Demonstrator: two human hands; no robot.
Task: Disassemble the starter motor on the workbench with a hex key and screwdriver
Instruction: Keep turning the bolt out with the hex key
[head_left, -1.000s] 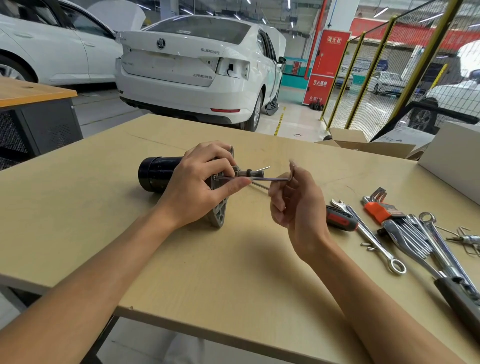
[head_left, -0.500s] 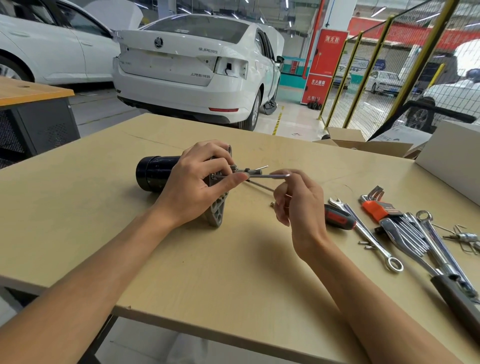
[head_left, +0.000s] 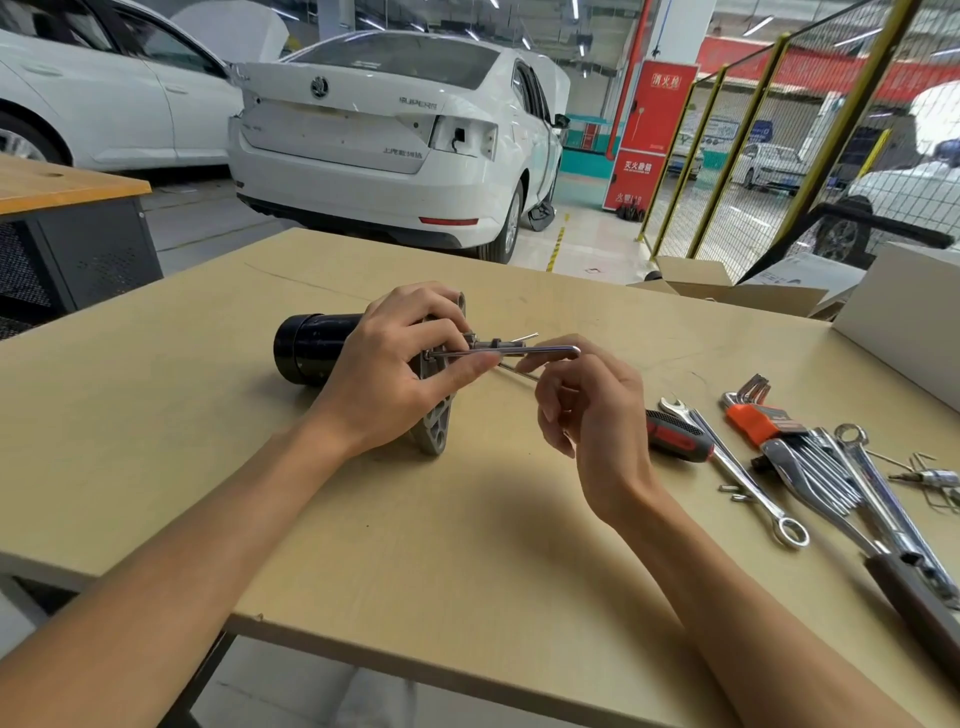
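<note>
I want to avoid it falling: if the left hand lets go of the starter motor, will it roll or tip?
The starter motor probably will not roll far: its flat flange rests on the workbench. It looks metal, so likely heavy. The left hand steadies it.

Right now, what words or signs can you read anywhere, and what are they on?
"SUPERB": trunk lid of the white car, faint.
Chinese characters below it on the trunk lid: too blurred to read.
"消火栓": top of the red cabinet.
"灭火器箱": lower on the cabinet, blurry.
Round emblem: a logo, no letters.
Orange hex key holder: print too small to read.
</note>
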